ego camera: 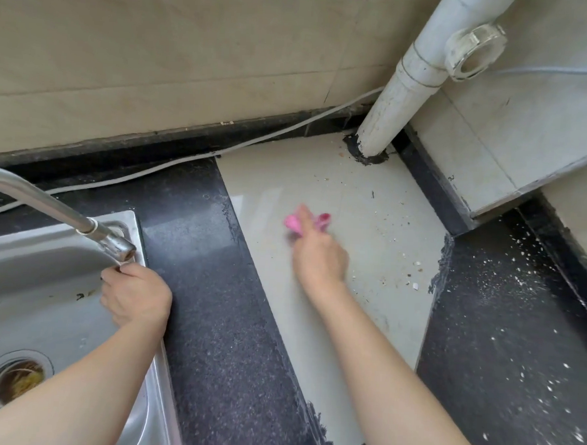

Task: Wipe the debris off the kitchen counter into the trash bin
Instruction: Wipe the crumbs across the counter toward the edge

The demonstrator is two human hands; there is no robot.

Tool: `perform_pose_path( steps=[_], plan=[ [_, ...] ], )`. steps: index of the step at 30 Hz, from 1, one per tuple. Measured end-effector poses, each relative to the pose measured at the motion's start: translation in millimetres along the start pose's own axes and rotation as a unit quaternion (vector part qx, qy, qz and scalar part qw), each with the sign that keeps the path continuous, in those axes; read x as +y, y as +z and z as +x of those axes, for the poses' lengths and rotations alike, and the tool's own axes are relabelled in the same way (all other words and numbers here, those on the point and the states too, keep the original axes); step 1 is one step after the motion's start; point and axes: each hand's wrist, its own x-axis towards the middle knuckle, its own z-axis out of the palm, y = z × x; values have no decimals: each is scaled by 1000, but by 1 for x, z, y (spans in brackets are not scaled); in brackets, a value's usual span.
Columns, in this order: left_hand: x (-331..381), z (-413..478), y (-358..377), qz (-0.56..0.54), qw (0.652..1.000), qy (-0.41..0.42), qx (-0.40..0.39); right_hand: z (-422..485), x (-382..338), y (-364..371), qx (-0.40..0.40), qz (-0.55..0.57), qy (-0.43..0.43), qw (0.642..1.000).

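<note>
1. Right hand point(321, 257) and pink cloth point(294, 222) motion-blurred; cloth mostly hidden behind the fingers, shape unreadable; both forearms cut off at the lower edge.
2. Right hand grips the cloth on the pale tile point(270, 187); left hand point(135, 295), at 8 o'clock from it, curls its fingers over the rim of the sink point(44, 277).
3. Debris point(415, 264): pale and brown crumbs at 3 o'clock of the right hand, apart from it; finer white specks on the dark counter point(504, 335) at 4 o'clock.
4. Sink brushed steel; tile glossy; counter speckled stone; white pipe point(404, 88) round.
</note>
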Motion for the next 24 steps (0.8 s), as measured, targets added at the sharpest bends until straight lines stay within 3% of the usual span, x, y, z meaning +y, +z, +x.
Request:
perform_pose_path(
  steps=[3,5,13,16,19,24],
  plan=[
    [-1,0,1,0,1000,5,7,-14,-50,27,-20,-27,-104,994],
    [-1,1,3,-1,1000,10,16,-18,-46,44,-27,-42,-105,993],
    [-1,1,5,-9,1000,4,26,-47,109,26,16,-53,126,991],
    [-1,1,3,-17,1000,10,12,-49,135,5,26,-52,186,981],
    [-7,-1,-4,-40,998,52,-10,-64,102,2,58,-18,128,990],
    [-31,-31,-19,-5,969,241,-55,-104,11,48,-25,-14,-55,998]
  ],
)
